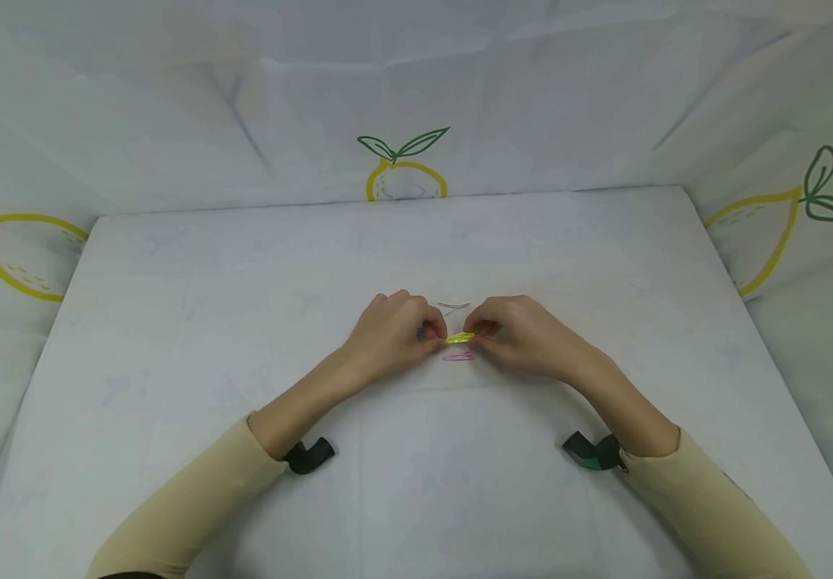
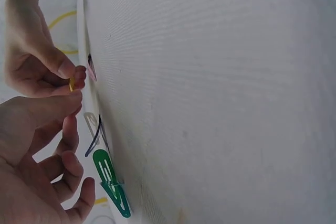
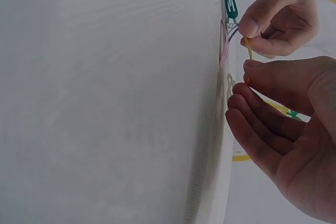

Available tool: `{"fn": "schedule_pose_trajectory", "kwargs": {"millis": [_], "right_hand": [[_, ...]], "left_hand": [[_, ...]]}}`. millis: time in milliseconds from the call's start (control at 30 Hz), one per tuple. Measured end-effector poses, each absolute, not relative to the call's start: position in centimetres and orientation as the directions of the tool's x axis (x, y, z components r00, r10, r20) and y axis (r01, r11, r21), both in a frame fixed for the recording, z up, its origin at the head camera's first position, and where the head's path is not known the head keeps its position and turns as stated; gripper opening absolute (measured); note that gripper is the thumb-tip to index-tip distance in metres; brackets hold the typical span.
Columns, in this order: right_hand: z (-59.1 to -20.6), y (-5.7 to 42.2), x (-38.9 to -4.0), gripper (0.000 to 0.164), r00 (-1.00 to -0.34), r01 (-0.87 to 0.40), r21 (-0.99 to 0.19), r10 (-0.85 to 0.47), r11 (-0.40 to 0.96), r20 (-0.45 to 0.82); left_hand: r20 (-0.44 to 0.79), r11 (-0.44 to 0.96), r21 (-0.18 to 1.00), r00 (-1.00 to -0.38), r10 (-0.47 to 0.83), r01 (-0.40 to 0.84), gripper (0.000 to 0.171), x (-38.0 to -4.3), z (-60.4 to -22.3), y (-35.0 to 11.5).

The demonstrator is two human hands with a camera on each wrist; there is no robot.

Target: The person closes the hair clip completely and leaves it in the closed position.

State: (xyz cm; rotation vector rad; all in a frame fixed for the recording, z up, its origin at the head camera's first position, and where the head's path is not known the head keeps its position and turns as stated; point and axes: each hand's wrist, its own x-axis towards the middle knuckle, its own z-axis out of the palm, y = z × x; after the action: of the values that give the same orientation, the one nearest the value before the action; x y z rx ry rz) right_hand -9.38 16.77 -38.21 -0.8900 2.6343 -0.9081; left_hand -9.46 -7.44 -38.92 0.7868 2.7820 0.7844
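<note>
Between the fingertips of both hands is a yellow snap hair clip (image 1: 460,338), raised a little over the white table. My left hand (image 1: 398,334) pinches one end with thumb and forefinger. Thumb and fingertips of my right hand (image 1: 525,334) pinch the other end. Just in front of it lies a pink hair clip (image 1: 458,355), and behind it a pale hair clip (image 1: 454,305), standing open. Past the left hand's fingers, the left wrist view shows a green hair clip (image 2: 107,174) and a dark blue hair clip (image 2: 96,137); the left hand mostly covers these in the head view.
White cloth covers the table (image 1: 416,498). White curtains with a lemon print (image 1: 406,181) hang behind it and at both sides. Black wrist mounts, left (image 1: 309,456) and right (image 1: 590,452), stick out from the sleeves over the table.
</note>
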Motion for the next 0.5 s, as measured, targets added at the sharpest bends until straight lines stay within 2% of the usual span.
{"fn": "schedule_pose_trajectory", "kwargs": {"millis": [167,500], "right_hand": [[-38.16,16.68,-9.39,0.014,-0.794,-0.463,-0.612,-0.606,0.642,-0.034],[-38.11,16.47,-9.56,0.013,-0.798,-0.453,-0.581,-0.598,0.676,-0.073]], "left_hand": [[-0.016,0.751,0.482,-0.853,0.522,0.451,0.017,-9.44,-38.91,-7.23],[-0.029,0.768,0.435,-0.845,0.534,0.470,0.006,-9.40,-39.12,-6.87]]}}
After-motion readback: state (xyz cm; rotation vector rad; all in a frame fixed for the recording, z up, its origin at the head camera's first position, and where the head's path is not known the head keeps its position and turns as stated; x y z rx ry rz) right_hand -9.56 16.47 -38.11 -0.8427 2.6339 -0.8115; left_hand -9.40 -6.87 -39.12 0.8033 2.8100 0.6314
